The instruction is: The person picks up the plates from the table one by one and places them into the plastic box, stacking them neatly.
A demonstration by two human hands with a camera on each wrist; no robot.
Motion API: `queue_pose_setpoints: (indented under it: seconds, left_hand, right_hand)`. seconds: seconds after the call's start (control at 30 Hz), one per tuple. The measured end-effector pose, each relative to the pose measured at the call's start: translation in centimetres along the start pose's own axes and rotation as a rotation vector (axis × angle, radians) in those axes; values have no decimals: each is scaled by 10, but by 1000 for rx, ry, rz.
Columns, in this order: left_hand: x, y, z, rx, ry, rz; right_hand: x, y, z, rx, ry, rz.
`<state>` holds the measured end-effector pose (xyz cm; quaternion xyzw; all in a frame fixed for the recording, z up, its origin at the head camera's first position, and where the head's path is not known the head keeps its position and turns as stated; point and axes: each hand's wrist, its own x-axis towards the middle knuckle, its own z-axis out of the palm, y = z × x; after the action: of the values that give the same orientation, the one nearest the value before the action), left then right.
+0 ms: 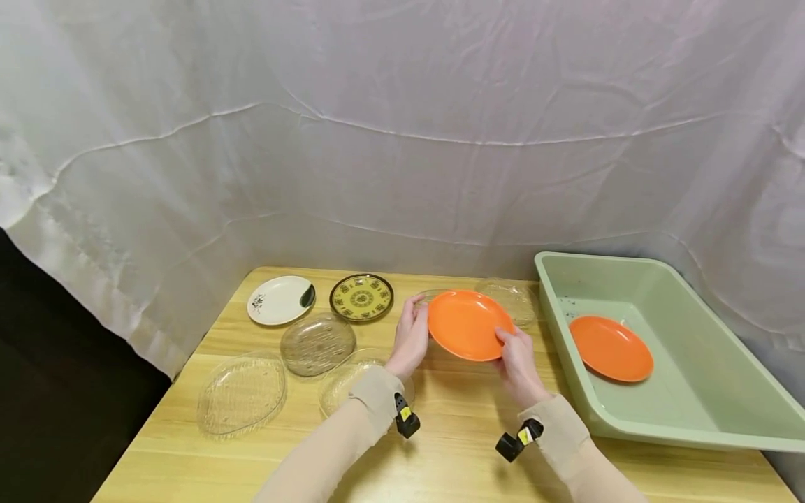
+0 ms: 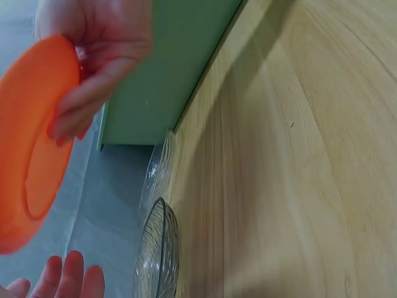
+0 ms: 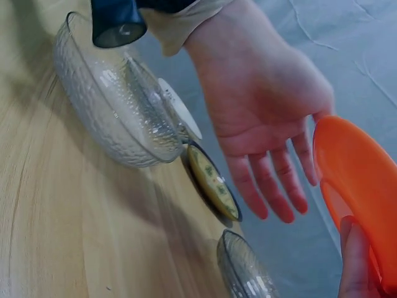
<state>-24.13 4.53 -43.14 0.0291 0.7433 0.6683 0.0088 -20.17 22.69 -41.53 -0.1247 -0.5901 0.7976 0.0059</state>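
An orange plate is held above the wooden table, tilted. My right hand grips its right rim, thumb on top and fingers underneath, as the left wrist view shows. At the plate's left edge is my left hand; in the right wrist view its fingers are extended, not curled round the rim. Whether the left thumb touches the plate is hard to tell. Behind the plate, a clear glass dish is partly hidden, with another clear plate to its right.
A green tub on the right holds another orange plate. On the left lie a white plate, a yellow-brown patterned plate and several clear glass plates. A pale curtain hangs behind the table.
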Motion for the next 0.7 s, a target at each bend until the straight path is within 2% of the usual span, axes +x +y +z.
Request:
queue_pose_setpoints:
  seconds: [0.17,0.4,0.57,0.7]
  left_hand:
    - [1,1,2,-3,-14,6]
    - [3,5,12,1,-6,6]
    - [2,10,20,-6,-39,21]
    - [3,14,28,13,-67,46]
  right_hand:
    - [-7,-9,-6,0,-4,3]
    - [-18,-27,-14,-45,10,7]
    - [-23,-41,-24,-89,20,7]
    - [-25,-52,-35,-73,25,19]
